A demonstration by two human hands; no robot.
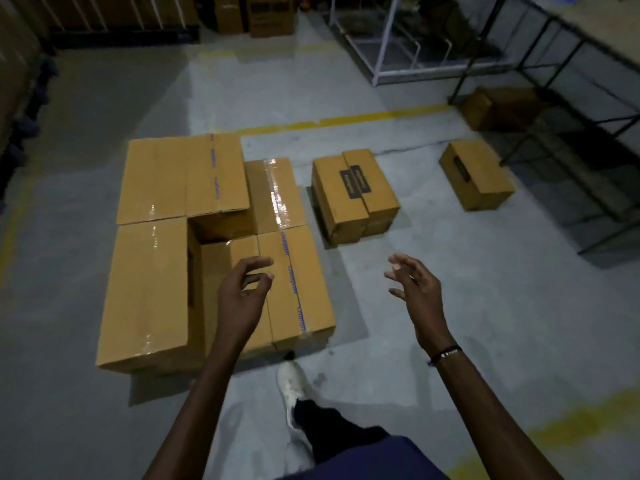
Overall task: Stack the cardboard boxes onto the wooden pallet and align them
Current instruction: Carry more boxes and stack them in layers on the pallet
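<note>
Both hands empty and well apart, fingers loosely spread, held out over the floor. Left hand (244, 289) hovers above the stack of boxes (214, 251), over the low gap in its middle; whether it touches cardboard can't be told. Right hand (417, 292) is over bare floor (485, 306), clear of everything.

Stack sits at 11 o'clock from the person; the pallet under it isn't visible, boxes cover it.

Likely next pick: loose box (355, 195) on the floor at 12 to 1 o'clock, beyond the right hand, which is nearer. Its long axis runs away from the person, flap seam along it.

Second loose box (476, 174) farther out at 2 o'clock. Third box (498, 107) under the table frame (554, 64), farthest.

All flaps shut; contents unknown.
</note>
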